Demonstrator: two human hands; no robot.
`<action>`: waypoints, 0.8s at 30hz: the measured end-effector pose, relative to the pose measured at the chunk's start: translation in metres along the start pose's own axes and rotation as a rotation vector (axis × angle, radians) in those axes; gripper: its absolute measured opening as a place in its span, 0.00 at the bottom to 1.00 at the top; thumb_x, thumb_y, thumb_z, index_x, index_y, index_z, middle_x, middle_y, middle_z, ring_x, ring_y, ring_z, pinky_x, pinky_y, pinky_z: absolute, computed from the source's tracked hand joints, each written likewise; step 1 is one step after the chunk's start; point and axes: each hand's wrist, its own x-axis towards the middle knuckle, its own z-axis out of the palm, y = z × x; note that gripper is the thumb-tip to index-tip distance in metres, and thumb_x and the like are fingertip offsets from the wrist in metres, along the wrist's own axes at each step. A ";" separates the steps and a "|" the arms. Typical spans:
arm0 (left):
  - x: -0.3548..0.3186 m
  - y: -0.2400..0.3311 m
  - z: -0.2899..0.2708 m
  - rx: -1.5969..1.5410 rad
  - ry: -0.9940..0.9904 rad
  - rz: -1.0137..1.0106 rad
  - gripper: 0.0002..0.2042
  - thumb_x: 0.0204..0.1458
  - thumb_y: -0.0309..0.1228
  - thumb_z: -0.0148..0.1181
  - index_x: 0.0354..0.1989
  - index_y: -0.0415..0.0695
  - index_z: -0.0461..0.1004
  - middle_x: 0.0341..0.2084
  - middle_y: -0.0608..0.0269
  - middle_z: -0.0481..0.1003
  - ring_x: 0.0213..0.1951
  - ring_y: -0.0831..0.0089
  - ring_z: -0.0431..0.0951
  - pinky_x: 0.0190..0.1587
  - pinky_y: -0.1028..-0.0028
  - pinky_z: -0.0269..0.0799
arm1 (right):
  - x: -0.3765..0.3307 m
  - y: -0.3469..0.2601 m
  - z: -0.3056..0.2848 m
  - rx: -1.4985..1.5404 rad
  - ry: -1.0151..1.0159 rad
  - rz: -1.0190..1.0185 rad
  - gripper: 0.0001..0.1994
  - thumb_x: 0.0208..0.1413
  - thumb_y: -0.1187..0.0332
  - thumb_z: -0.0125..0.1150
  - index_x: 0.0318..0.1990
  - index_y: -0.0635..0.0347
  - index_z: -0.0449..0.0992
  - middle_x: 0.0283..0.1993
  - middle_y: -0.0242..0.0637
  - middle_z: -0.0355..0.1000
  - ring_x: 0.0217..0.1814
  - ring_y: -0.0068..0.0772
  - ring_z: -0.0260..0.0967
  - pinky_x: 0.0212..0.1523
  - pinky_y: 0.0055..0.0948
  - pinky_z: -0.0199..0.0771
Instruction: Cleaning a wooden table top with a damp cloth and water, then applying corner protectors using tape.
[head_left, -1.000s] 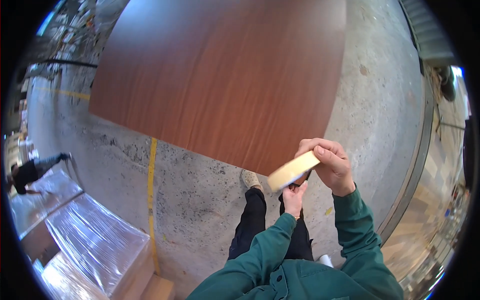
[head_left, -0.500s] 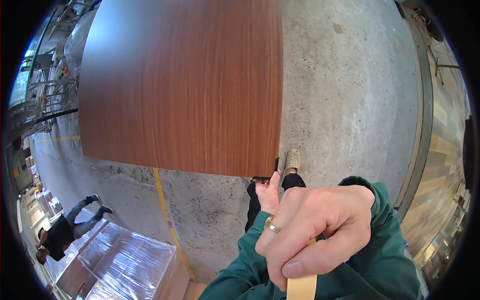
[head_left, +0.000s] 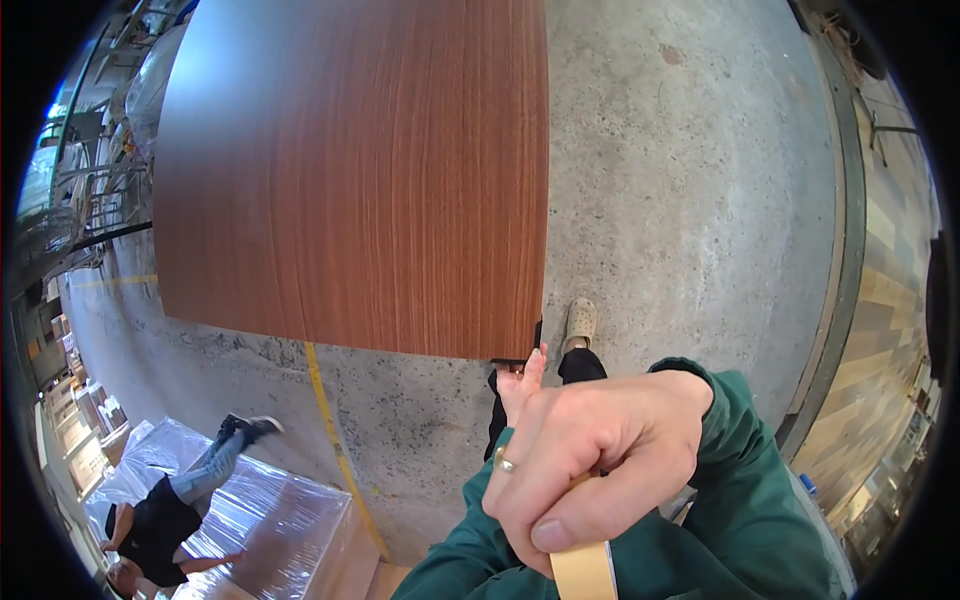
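Observation:
A large reddish-brown wood-grain panel (head_left: 370, 190) fills the upper middle. Its near right corner carries a black corner protector (head_left: 517, 361). My left hand (head_left: 515, 390) presses against that corner from below, one finger raised along the protector's side and the thumb side partly hidden. Close to the camera, my right hand (head_left: 600, 460) is closed in a fist with a gold ring on one finger. A tan, tape-like strip (head_left: 585, 574) sticks out below its thumb; what lies inside the fist is hidden.
Below left stands a load of boxes in clear stretch wrap (head_left: 300, 520), with another person (head_left: 165, 530) beside it. A yellow floor line (head_left: 325, 410) runs between that load and me. Racks (head_left: 100, 180) line the far left. Wood-patterned boards (head_left: 870, 330) lie at the right.
The panel, its corner and both my hands appear slightly further left in view. The other person has moved to the right along the wrapped load. Both my grips look the same.

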 end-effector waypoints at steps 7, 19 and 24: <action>0.005 -0.006 0.001 -0.051 -0.001 -0.001 0.20 0.47 0.18 0.54 0.49 0.42 0.59 0.41 0.58 0.69 0.43 0.67 0.73 0.45 0.72 0.71 | 0.006 -0.002 0.003 0.034 0.066 -0.146 0.10 0.46 0.75 0.43 0.16 0.66 0.60 0.11 0.31 0.49 0.14 0.20 0.47 0.16 0.26 0.47; -0.005 0.008 0.011 -0.057 -0.067 0.000 0.17 0.48 0.20 0.55 0.47 0.40 0.61 0.37 0.65 0.67 0.43 0.69 0.71 0.50 0.72 0.67 | 0.019 0.098 0.099 -0.514 1.731 -1.209 0.04 0.46 0.71 0.55 0.24 0.58 0.67 0.21 0.27 0.60 0.29 0.27 0.64 0.44 0.36 0.67; -0.005 0.008 0.011 -0.083 -0.069 -0.005 0.19 0.48 0.20 0.54 0.49 0.40 0.59 0.39 0.63 0.67 0.43 0.69 0.71 0.50 0.72 0.66 | -0.010 0.093 0.090 -0.902 1.088 -0.797 0.12 0.43 0.76 0.55 0.13 0.59 0.61 0.11 0.25 0.59 0.16 0.24 0.62 0.28 0.28 0.70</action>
